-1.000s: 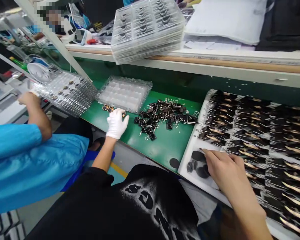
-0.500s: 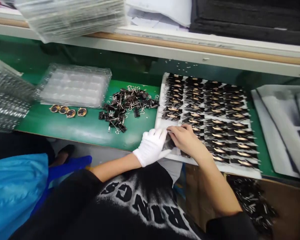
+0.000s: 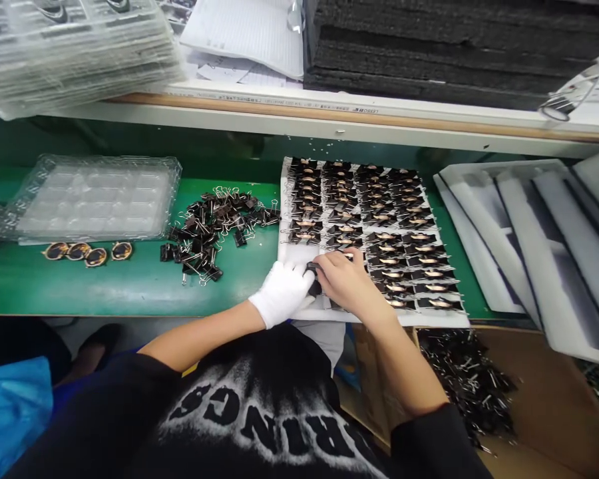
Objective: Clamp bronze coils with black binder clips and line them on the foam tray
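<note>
Pinches dark pad (image 3: 311, 266) in right hand (image 3: 348, 283), has left hand (image 3: 281, 293) close by, can't tell its grip; best handle edges lightly, low over white tray (image 3: 298, 253).

I see my gloved left hand (image 3: 282, 294) close beside my bare right hand (image 3: 348, 281), which pinches a black bit (image 3: 311, 266) over the white tray (image 3: 298, 253). Black clips (image 3: 204, 233) lie in a messy pile.

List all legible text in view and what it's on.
"RINGS": black shirt, upside down in view; the letters before it aren't clear.
"LESSO": shelf edge, small; the characters beside it are too small to read.
Papers on the shelf: any print is too small to read.
</note>
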The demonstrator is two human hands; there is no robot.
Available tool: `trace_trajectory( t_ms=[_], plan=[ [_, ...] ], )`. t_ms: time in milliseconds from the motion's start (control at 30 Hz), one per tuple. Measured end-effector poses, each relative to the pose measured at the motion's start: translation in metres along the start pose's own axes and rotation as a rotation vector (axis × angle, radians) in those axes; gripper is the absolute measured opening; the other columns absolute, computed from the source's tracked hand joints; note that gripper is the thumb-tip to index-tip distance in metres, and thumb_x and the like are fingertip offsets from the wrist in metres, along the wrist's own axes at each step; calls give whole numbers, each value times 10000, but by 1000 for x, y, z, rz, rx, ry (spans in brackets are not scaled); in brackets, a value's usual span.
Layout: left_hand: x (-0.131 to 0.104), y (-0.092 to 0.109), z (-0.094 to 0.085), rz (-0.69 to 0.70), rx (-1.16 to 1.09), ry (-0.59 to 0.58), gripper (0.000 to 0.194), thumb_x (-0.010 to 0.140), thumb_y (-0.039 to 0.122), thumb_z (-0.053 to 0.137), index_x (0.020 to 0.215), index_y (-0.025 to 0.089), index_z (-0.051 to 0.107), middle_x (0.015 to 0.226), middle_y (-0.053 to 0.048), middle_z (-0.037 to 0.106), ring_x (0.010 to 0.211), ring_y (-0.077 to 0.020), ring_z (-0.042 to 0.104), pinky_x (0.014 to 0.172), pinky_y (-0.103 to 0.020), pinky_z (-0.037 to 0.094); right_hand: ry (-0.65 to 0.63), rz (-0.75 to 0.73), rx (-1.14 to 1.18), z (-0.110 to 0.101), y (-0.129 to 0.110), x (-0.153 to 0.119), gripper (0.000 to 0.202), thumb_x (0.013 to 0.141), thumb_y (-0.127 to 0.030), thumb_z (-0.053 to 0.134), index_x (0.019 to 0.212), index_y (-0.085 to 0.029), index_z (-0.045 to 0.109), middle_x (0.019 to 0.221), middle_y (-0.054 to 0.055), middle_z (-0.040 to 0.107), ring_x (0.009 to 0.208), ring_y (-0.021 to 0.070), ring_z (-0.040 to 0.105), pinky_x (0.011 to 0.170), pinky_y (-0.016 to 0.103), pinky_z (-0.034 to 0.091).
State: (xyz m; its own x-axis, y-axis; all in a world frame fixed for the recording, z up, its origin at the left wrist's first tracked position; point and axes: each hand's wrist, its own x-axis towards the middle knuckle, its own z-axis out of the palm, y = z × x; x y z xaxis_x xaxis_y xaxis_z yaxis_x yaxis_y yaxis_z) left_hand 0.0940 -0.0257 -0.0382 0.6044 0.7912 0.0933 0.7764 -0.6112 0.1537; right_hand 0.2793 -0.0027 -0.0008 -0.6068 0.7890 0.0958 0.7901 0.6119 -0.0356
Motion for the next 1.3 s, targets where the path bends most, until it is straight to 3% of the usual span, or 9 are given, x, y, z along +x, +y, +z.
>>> trace_trajectory(
  t_ms=[167, 400, 567, 700, 867, 1000, 1100, 1167, 1300],
  plan=[
    [6, -10, 5, 82, -9, -8, 397, 925, 493, 649, 1051, 122, 717, 879, -155, 705, 839, -322, 687, 822, -488, 516, -31, 16, 15, -2, 4, 5, 172, 1027, -121, 459, 1056, -166, 622, 1026, 109, 756, 985, 263, 676, 1067, 461, 252],
    [-7, -8, 10, 118, -40, 17, 305, 1027, 239, 474, 1231, 152, 683, 949, -129, 727, 742, -234, 709, 606, -331, 500, 15, 17, 61, -5, 8, -1, 186, 1044, -144, 447, 1091, -167, 625, 1058, 110, 766, 994, 258, 689, 1072, 463, 254],
    [-17, -8, 14, 67, -77, 103, 313, 1039, 214, 483, 1275, 249, 685, 1046, -66, 766, 791, -176, 723, 626, -268, 501, 146, 88, 45, -8, 6, 2, 190, 1037, -145, 465, 1116, -168, 637, 1021, 98, 777, 966, 252, 676, 1018, 435, 274],
    [-26, -32, 7, -117, -75, 216, 278, 1050, 286, 497, 1222, 249, 712, 1149, -53, 762, 901, -158, 731, 720, -249, 531, 259, 210, 41, -1, -20, 15, 192, 1048, -171, 491, 1127, -161, 665, 1001, 105, 771, 953, 266, 645, 910, 421, 293],
    [-50, -85, -7, -420, -15, 309, 331, 1068, 352, 464, 1247, 199, 697, 1170, -93, 753, 915, -198, 730, 761, -301, 542, 216, 164, 108, 33, -80, 43, 270, 1060, -127, 478, 1210, -162, 700, 1176, 134, 751, 1020, 261, 629, 924, 430, 295],
    [-69, -103, -2, -406, 28, 237, 366, 1049, 321, 472, 1301, 169, 690, 1302, -132, 723, 1063, -287, 712, 859, -387, 536, 109, 34, 119, 57, -111, 61, 294, 973, -9, 510, 1140, -115, 727, 1145, 156, 752, 1005, 267, 622, 946, 438, 328],
    [-78, -94, 8, -363, 27, 194, 457, 1057, 294, 415, 1427, 116, 617, 1478, -180, 620, 1335, -346, 591, 1066, -458, 467, 50, -65, 137, 53, -108, 56, 234, 947, -31, 541, 1044, -125, 733, 1187, 162, 746, 1105, 296, 608, 1017, 479, 326],
    [-84, -84, 13, -370, 9, 200, 518, 1054, 338, 424, 1488, 92, 565, 1570, -213, 527, 1454, -373, 484, 1141, -491, 407, 35, -103, 147, 40, -94, 44, 250, 970, -71, 538, 1134, -143, 713, 1337, 155, 704, 1230, 299, 574, 1063, 504, 307],
    [-96, -64, 16, -364, -18, 161, 874, 872, 652, 659, 1572, 158, 485, 1689, -243, 335, 1557, -506, 266, 1159, -610, 335, -16, 22, 38, 9, -55, 11, 343, 1013, -189, 570, 1352, -158, 617, 1463, 179, 631, 1349, 340, 519, 1100, 569, 283]
  ],
)
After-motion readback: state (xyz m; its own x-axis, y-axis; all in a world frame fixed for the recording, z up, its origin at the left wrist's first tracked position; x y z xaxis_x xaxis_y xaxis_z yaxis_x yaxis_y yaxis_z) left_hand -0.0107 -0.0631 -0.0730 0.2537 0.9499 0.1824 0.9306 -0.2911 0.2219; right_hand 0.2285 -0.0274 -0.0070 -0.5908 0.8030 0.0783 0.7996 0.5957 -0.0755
